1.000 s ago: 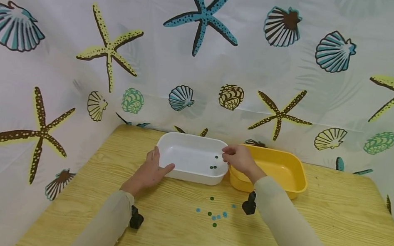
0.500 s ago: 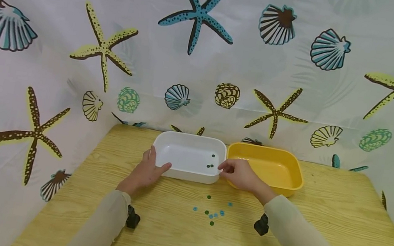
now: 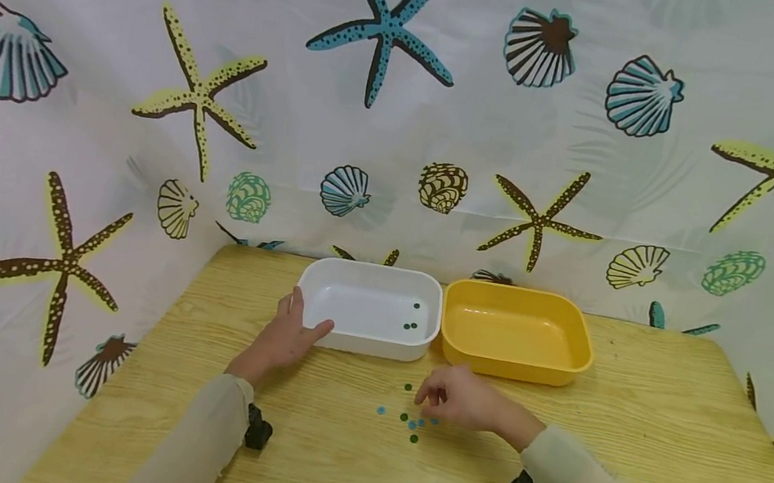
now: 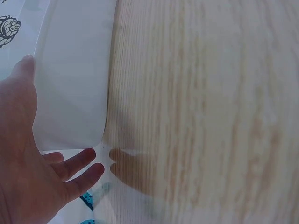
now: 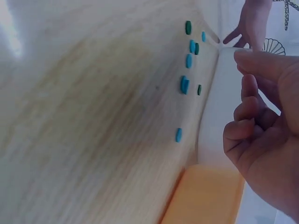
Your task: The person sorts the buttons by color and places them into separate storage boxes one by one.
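My left hand (image 3: 280, 339) rests at the near left corner of a white plastic bin (image 3: 372, 346), its thumb at the front rim and its fingers by the left end. In the left wrist view, the fingers lie spread and fairly straight beside the bin's wall (image 4: 74, 74). My right hand (image 3: 465, 399) hovers over the table among small round buttons, fingers loosely bent; I see nothing between them. Blue buttons (image 3: 381, 411) and green buttons (image 3: 414, 438) lie scattered there, some hidden by the hand. In the right wrist view they form a row (image 5: 184, 84). Several green buttons (image 3: 414, 325) lie inside the bin.
A yellow bin (image 3: 513, 370) stands against the white bin's right side. Both sit near the back edge of the wooden table (image 3: 326, 464). Behind them hangs a white curtain (image 3: 400, 144) printed with starfish and shells.
My right hand has come from the right end of the white bin down and toward me, over the loose buttons. The left hand keeps its place at the bin's corner.
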### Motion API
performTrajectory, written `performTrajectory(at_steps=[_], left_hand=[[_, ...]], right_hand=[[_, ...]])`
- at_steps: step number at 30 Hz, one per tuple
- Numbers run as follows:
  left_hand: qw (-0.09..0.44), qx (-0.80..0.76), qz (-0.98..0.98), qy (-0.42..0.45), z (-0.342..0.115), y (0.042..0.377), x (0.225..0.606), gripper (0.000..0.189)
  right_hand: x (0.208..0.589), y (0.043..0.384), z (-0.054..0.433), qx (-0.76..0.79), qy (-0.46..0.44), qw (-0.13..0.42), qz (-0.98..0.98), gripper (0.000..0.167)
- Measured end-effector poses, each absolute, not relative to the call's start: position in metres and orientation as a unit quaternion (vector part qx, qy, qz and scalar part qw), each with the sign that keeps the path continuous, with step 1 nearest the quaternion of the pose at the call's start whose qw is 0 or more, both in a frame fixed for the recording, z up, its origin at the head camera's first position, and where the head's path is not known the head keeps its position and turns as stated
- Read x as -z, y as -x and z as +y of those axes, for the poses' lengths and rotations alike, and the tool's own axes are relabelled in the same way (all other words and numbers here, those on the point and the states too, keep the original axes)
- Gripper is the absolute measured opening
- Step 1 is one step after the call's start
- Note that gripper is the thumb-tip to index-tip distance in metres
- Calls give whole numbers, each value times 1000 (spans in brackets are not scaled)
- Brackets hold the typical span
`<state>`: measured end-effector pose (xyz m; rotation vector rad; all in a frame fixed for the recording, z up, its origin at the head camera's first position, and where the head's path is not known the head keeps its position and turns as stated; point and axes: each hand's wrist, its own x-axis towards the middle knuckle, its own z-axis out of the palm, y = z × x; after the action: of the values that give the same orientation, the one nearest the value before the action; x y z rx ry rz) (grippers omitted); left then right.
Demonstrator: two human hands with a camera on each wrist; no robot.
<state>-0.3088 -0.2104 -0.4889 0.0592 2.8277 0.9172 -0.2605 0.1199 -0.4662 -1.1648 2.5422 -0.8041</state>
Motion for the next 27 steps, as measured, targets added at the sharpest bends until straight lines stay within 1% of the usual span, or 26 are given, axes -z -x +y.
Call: performTrajectory(at_steps=[9,12,20,27], left_hand=[[85,-310,947,-17,-212,309,490,111],[84,-307,948,-21,-212,309,489,111],[77,-307,948,-33,-211,306,487,108],[77,-307,948,-33,-211,306,488,110]], right_hand=[[481,252,116,251,444,134,850,13],[484,252,115,247,448,141,848,13],[493,253,111,221,462,134,848,12],[491,252,110,219,458,145,849,11]])
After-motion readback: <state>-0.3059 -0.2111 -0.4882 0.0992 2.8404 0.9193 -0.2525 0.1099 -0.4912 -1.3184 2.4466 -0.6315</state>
